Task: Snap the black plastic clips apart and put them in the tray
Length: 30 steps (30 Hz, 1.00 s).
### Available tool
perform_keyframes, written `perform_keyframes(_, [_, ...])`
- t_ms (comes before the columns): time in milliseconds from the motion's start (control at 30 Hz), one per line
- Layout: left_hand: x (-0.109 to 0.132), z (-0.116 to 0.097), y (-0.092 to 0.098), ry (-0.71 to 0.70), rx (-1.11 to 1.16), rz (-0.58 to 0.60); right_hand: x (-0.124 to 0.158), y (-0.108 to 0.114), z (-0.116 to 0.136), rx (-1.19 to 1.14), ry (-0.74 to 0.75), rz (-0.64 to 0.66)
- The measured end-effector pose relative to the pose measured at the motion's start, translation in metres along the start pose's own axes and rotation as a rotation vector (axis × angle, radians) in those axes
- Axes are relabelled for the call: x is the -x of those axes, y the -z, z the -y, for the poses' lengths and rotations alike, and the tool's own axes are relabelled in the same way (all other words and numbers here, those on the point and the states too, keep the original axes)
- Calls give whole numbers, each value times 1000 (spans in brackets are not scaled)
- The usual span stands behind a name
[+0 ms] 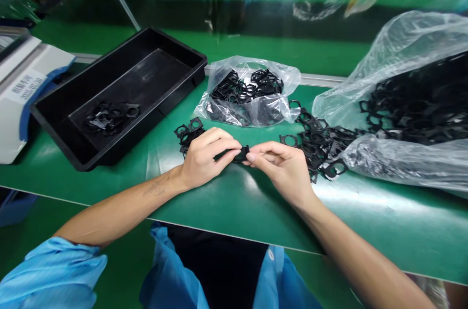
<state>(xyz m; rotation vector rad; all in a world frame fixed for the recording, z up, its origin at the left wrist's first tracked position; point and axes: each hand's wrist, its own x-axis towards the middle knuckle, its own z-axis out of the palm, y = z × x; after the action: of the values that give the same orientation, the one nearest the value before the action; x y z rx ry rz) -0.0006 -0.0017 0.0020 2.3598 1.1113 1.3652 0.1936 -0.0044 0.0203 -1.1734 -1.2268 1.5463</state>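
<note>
One small black part [242, 154], held between both hands just above or on the green table [226, 206]; it is partly covered by fingers, so its full shape cannot be told. One end is pinched by the left hand [206, 158], the other by the right hand [281, 167], thumbs and fingertips closed. Beside the left hand, a small pile [187, 134] of ring-shaped pieces is seen. Behind, a clear bag [288, 75] is filled with similar pieces; at left, some are held in a black tray [168, 104]. At right, a loose heap [318, 145] is spread by a large bag [402, 165].
</note>
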Motion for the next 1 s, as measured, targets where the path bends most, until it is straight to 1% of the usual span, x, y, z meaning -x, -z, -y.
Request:
perform_keyframes(133, [0,0,0,16,-5,22,-1,1,1,-35,-16,12])
perform_keyframes(233, [1,0,-1,1,32,43,-2,1,1,-52,-32,27])
perform_keyframes(333, [3,-1,-2,-33,47,51,-1,1,-1,9,-25,43])
perform_keyframes(400, [4,-2,-3,-52,37,41,0,1,-3,93,27,39])
perform_keyframes(467, [4,-2,-3,-49,44,28,1,2,-4,177,127,8])
perform_keyframes(533, [2,-1,-2,-11,74,5,2,4,-4,239,241,-36])
perform_keyframes(600, [1,0,-1,44,115,-18,3,5,-2,282,326,-64])
perform_keyframes(667, [0,0,-1,89,163,-24,4,5,0,316,371,-70])
perform_keyframes(833, [1,-2,-2,166,252,-44,6,6,1,405,432,-75])
perform_keyframes(1000, [1,-2,-2,186,289,-56,5,6,2,510,549,-87])
